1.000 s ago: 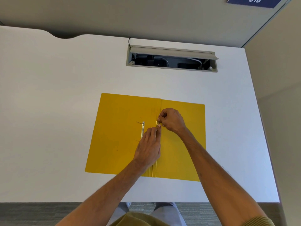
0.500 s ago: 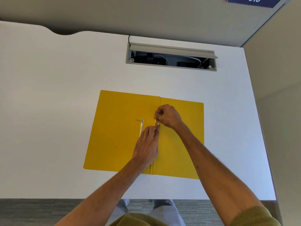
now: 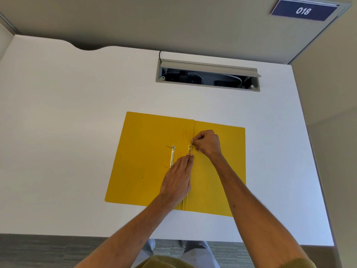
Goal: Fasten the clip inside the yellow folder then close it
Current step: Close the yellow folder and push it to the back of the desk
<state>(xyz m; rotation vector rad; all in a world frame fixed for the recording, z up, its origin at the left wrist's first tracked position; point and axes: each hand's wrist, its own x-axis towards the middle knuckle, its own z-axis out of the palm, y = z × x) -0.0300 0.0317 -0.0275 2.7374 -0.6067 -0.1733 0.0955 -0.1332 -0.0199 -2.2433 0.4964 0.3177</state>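
A yellow folder (image 3: 146, 171) lies open flat on the white desk. Near its spine sits a brass clip strip (image 3: 190, 148), standing lengthwise along the fold. My right hand (image 3: 207, 143) pinches the strip's upper end with thumb and forefinger. My left hand (image 3: 176, 180) lies palm down on the folder, its fingertips pressing the strip's lower part. A second loose brass bar (image 3: 172, 156) rests on the left flap, untouched, with thin prongs sticking out beside it.
The white desk (image 3: 67, 132) runs to a near edge below the folder. An open grey cable tray (image 3: 207, 76) with cables sits at the back. Partition walls stand behind and to the right, with a blue sign reading 018 (image 3: 303, 10).
Both hands stay at the clip by the spine; the right hand's fingers have shifted slightly up the strip. The view has tilted a little.
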